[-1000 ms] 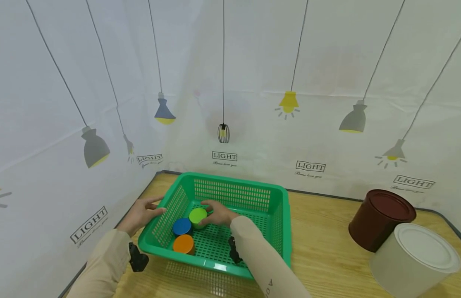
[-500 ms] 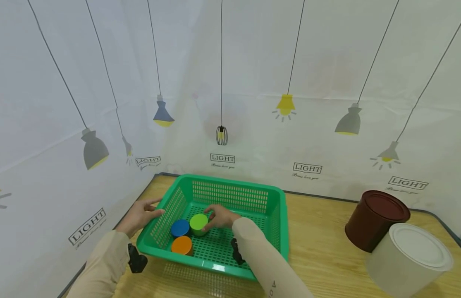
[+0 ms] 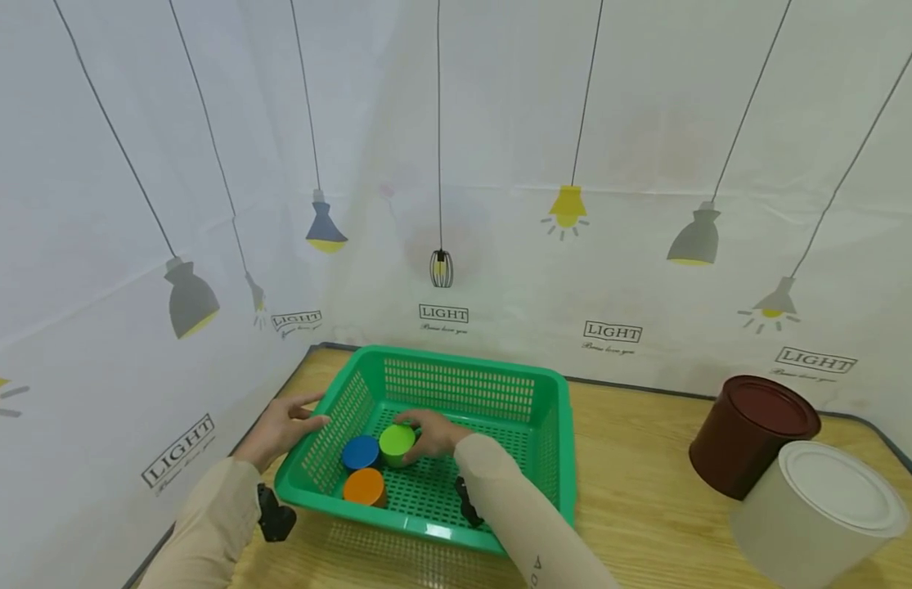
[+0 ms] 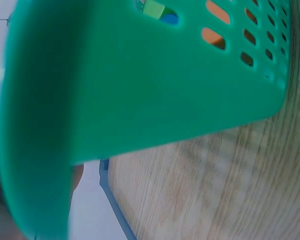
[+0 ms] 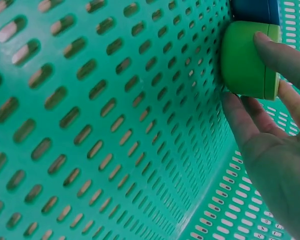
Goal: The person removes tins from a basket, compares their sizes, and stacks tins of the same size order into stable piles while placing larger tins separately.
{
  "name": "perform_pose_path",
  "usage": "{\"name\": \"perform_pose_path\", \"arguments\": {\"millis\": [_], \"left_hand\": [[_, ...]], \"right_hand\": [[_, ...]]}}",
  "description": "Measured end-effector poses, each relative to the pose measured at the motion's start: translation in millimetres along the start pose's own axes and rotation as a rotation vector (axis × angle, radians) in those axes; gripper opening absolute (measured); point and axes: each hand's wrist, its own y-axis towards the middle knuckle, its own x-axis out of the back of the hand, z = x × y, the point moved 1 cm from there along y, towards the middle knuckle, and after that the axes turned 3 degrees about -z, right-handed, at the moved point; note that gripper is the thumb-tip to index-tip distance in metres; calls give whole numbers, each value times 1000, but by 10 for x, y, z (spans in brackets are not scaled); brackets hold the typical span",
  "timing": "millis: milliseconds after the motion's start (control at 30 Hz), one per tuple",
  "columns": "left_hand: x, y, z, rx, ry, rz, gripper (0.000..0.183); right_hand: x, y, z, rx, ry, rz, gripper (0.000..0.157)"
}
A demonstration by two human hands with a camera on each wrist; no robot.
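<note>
in the green basket (image 3: 566, 458), lime tub (image 3: 395, 442), right hand (image 3: 437, 433) pinching it (between thumb and fingers)

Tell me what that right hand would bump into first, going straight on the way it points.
The right hand would first meet the green container, which it holds; beyond, perhaps the blue container, though depth is unclear.

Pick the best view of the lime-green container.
Right wrist: the lime-green container is largest there, side and seam clear. Head shows its top, small, partly behind the right hand. Left wrist probably shows only a patch of it through the basket.
</note>
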Motion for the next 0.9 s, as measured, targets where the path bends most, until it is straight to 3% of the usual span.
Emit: {"name": "perform_pose_path", "arguments": {"millis": [100,367,633,900], "left_hand": [[-11,-1,-6,0,1,-2,54],[-2,-2,-6,-12,4,7,55],[-12,11,-2,-32,11,8,56],[-20,2,-3,3,11,-7,56]], "right_hand": [[32,-86,98,-35,7,-5,60],[132,-160,144,-22,6,-13,59],[415,-265,258,7,104,-32,60],[738,-483,406,58,73,-15,62]]}}
